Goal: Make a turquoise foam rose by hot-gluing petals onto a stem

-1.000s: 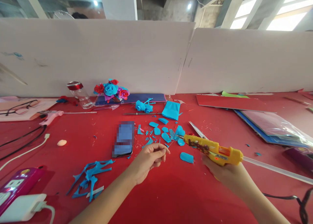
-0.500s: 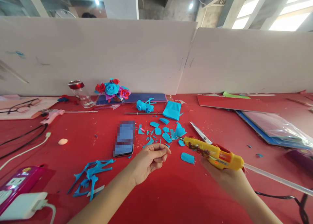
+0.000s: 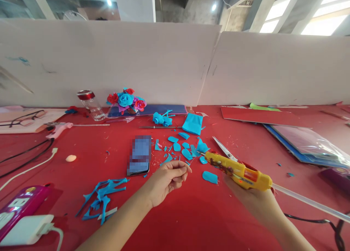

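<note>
Here the red table (image 3: 191,221) spreads under both hands, the phone (image 3: 139,154) lying just beyond the left one. The right hand (image 3: 253,200) is wrapped tight around the yellow glue gun (image 3: 237,170), nozzle aimed toward the left hand (image 3: 166,178), whose fingers pinch a thin stick (image 3: 190,161), steadying it at the nozzle; blue petals (image 3: 186,149) lie just past the fingertips.

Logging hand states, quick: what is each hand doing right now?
Left hand: fingers pinched shut on something thin; what it is cannot be told.
Right hand: closed around the yellow glue gun, nozzle toward the blue petals.
</note>
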`<state>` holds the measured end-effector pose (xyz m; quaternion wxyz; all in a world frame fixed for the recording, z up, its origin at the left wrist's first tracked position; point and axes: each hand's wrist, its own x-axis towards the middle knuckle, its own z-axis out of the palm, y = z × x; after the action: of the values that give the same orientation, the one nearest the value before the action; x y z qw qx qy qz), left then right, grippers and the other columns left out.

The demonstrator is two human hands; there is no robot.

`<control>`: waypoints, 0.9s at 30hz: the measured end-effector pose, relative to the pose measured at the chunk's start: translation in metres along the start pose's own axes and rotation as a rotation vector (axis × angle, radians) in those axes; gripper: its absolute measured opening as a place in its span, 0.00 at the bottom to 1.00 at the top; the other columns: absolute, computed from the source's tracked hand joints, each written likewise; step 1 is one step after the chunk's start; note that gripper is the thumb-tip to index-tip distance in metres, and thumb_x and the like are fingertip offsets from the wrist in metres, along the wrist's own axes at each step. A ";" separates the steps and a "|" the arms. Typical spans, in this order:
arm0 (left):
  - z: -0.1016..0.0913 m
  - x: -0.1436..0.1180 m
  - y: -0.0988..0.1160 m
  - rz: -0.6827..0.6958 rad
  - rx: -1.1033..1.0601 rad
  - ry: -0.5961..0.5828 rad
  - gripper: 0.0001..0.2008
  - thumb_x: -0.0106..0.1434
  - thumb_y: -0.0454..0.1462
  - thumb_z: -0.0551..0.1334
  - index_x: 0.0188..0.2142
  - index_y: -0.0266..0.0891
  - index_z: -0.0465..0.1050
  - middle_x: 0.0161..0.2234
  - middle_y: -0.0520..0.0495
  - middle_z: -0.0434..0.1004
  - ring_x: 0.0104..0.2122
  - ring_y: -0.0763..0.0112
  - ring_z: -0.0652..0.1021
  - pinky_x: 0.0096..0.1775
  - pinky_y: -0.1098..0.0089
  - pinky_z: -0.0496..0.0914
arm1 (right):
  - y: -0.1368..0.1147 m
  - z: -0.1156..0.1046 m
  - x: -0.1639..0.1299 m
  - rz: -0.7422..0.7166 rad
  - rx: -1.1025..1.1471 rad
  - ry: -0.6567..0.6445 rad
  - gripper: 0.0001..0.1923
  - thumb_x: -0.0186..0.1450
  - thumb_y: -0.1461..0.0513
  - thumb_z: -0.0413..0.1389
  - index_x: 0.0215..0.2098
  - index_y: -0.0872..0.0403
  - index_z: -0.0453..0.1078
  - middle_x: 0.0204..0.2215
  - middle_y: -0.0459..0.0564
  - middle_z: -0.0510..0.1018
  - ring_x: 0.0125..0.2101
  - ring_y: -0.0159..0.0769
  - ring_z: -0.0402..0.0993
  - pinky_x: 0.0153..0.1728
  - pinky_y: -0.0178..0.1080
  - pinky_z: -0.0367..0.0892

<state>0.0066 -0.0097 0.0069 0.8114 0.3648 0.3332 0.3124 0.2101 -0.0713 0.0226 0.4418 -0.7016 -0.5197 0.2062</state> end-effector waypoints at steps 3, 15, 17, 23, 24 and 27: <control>-0.002 0.001 -0.001 0.005 -0.015 -0.014 0.09 0.52 0.38 0.68 0.28 0.33 0.75 0.22 0.53 0.63 0.19 0.83 0.54 0.21 0.77 0.47 | 0.009 0.002 0.000 -0.102 -0.011 -0.057 0.10 0.52 0.56 0.55 0.19 0.51 0.61 0.13 0.40 0.61 0.15 0.28 0.57 0.16 0.33 0.60; 0.001 0.004 -0.001 0.208 0.223 0.078 0.12 0.55 0.45 0.65 0.27 0.38 0.72 0.23 0.53 0.65 0.23 0.77 0.60 0.28 0.73 0.56 | 0.012 -0.017 -0.012 0.099 0.199 0.076 0.13 0.50 0.52 0.59 0.24 0.53 0.69 0.17 0.46 0.72 0.18 0.33 0.66 0.19 0.34 0.66; -0.001 0.005 -0.002 0.283 0.274 0.077 0.13 0.56 0.46 0.64 0.27 0.38 0.72 0.23 0.53 0.65 0.25 0.75 0.62 0.31 0.72 0.58 | 0.014 -0.020 -0.012 0.120 0.247 0.061 0.14 0.50 0.51 0.60 0.24 0.53 0.69 0.15 0.45 0.69 0.15 0.30 0.62 0.16 0.33 0.63; -0.007 0.008 -0.007 0.393 0.393 0.046 0.12 0.62 0.44 0.59 0.27 0.40 0.71 0.26 0.52 0.67 0.31 0.71 0.67 0.38 0.71 0.60 | 0.025 -0.023 -0.012 0.146 0.429 -0.028 0.18 0.54 0.48 0.59 0.22 0.54 0.67 0.14 0.42 0.61 0.14 0.25 0.54 0.13 0.30 0.52; -0.008 0.009 -0.007 0.397 0.397 0.043 0.11 0.63 0.43 0.59 0.27 0.40 0.71 0.26 0.52 0.67 0.31 0.71 0.67 0.38 0.71 0.60 | 0.029 -0.023 -0.013 0.152 0.447 -0.036 0.17 0.54 0.48 0.59 0.22 0.53 0.67 0.14 0.42 0.62 0.15 0.25 0.54 0.13 0.30 0.52; -0.009 0.009 -0.008 0.400 0.398 0.037 0.12 0.63 0.43 0.59 0.27 0.40 0.71 0.26 0.51 0.67 0.32 0.71 0.68 0.37 0.71 0.60 | 0.041 -0.025 -0.017 0.110 0.393 -0.042 0.16 0.55 0.49 0.58 0.22 0.53 0.68 0.15 0.45 0.66 0.16 0.28 0.58 0.14 0.32 0.56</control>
<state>0.0075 -0.0039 -0.0072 0.6398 0.5697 0.3242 0.4013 0.2447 -0.0994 -0.0013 0.5473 -0.6250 -0.4393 0.3418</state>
